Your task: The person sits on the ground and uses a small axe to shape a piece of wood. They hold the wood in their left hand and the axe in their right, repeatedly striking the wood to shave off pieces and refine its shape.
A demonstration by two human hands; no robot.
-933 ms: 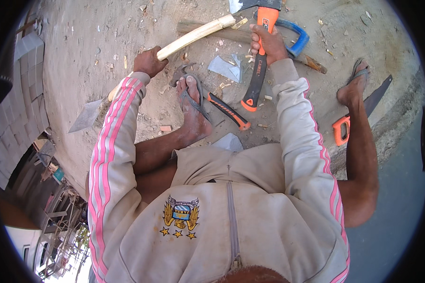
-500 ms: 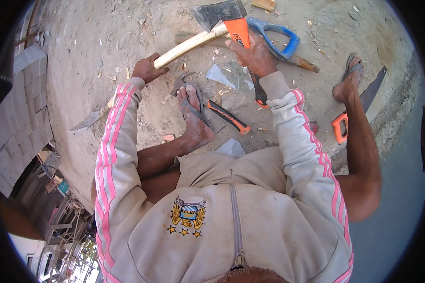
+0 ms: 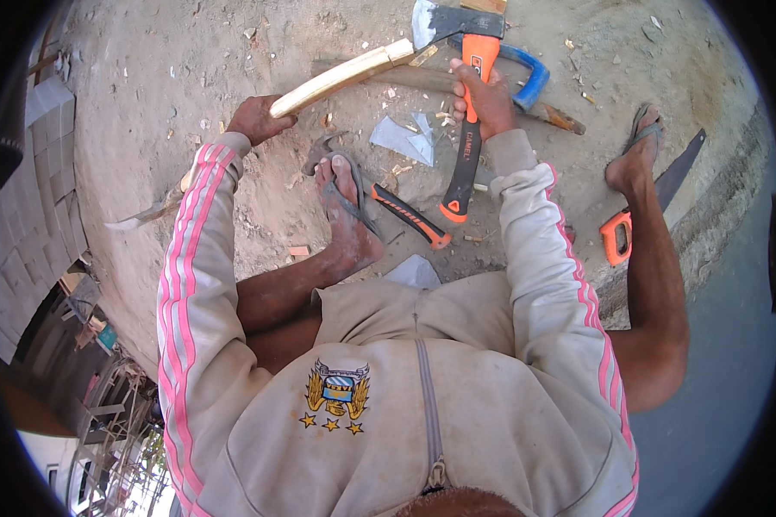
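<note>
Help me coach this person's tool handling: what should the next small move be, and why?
Probably bring the axe lightly against the far end of the pale stick: the right hand grips the axe, its blade appears close to that end, and the left hand holds the near end, well away from the blade.

Holds a peeled wooden stick (image 3: pixel 343 79) at its near visible portion with the left hand (image 3: pixel 259 119). Grips an axe (image 3: pixel 469 142) by its orange-and-black handle with the right hand (image 3: pixel 490 102), blade just beside the stick's far end. Shows on the sandy ground (image 3: pixel 181 95): a claw hammer (image 3: pixel 412 217) beside the left foot (image 3: pixel 345 198), translucent shards (image 3: pixel 397 138), and an orange-handled saw (image 3: pixel 681 172) partly behind the right leg (image 3: pixel 655 237).
</note>
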